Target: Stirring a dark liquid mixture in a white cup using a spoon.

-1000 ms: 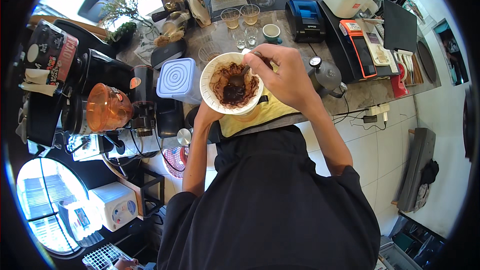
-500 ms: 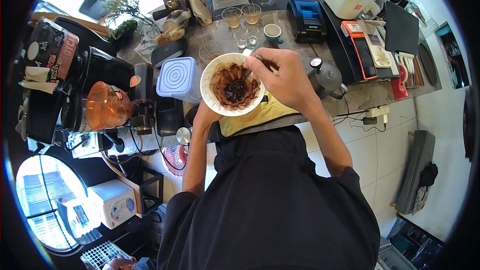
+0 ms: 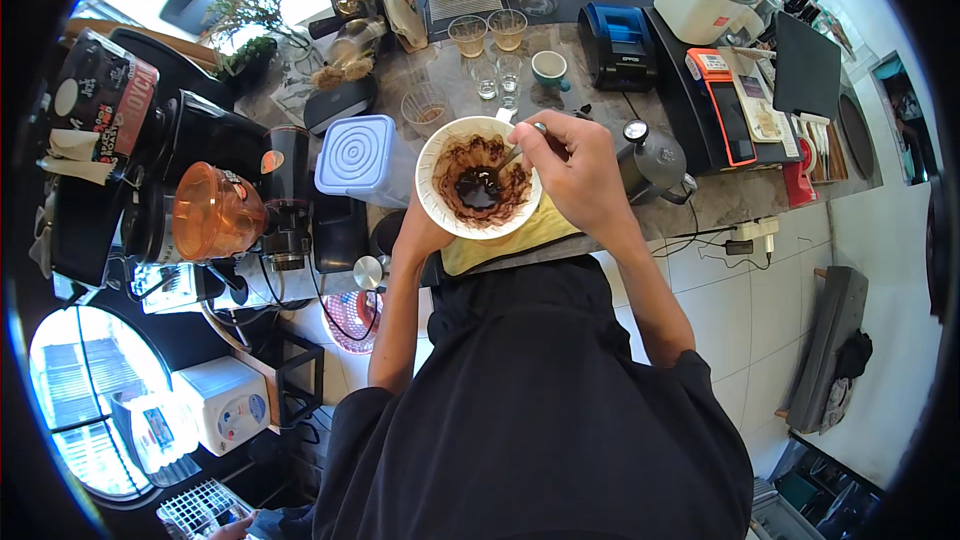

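**Coffee dripper point(image 3: 428, 185) nudged rightward and closer to the body**

In the last half second the white cone has slid a little to the right and in toward the person's body, and the right hand point(image 3: 575, 162) has come along with it. From where I stand, that hand's thumb and fingers are pinched on a slim spoon point(image 3: 511, 155), which slants down into the cone. Wet coffee grounds point(image 3: 505, 206) coat the inner wall around a dark, glossy pool point(image 3: 477, 190). The left hand point(image 3: 425, 230) is tucked under the dripper's left side; its fingers are hidden, so I can't tell what they close on.

All this sits over the counter's point(image 3: 716, 188) near edge, above a yellow cloth point(image 3: 527, 239). A blue lidded container point(image 3: 357, 155) is near on the left, a teal cup point(image 3: 549, 67) beyond, a grey kettle point(image 3: 652, 168) to the right.
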`<state>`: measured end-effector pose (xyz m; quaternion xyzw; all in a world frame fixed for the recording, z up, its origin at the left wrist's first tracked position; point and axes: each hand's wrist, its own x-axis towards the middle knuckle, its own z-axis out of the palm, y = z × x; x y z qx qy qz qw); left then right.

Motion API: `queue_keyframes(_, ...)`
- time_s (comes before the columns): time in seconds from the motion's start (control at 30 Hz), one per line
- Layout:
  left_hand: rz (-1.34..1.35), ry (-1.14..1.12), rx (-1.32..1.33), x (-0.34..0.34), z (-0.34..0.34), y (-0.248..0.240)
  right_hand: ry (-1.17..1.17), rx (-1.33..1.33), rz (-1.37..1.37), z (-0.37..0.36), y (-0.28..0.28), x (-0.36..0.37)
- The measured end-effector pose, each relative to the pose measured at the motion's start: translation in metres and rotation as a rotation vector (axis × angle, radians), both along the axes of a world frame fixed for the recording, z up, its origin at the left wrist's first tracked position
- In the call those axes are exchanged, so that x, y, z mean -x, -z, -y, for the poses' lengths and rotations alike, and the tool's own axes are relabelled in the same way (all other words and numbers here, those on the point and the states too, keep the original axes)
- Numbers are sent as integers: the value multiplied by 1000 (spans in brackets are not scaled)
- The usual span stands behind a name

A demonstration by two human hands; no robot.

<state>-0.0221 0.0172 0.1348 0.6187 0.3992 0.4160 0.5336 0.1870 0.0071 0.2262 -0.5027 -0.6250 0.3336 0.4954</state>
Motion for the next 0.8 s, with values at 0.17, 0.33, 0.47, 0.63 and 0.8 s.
queue_keyframes(0.17,-92,9,-61,-1,2,-2,-29,111,-237,-10,13,-8)
queue_keyframes(0.33,-40,15,-11,2,1,-1,-35,73,-260,-3,-17,-9)
queue_keyframes(0.47,-18,19,-4,1,3,-9,3,-68,-22,1,-26,-6)
queue_keyframes(0.63,-5,21,18,-2,0,-2,-35,-86,94,4,-18,3)
queue_keyframes(0.8,-31,21,1,5,-3,6,-88,71,-51,-1,-18,-3)
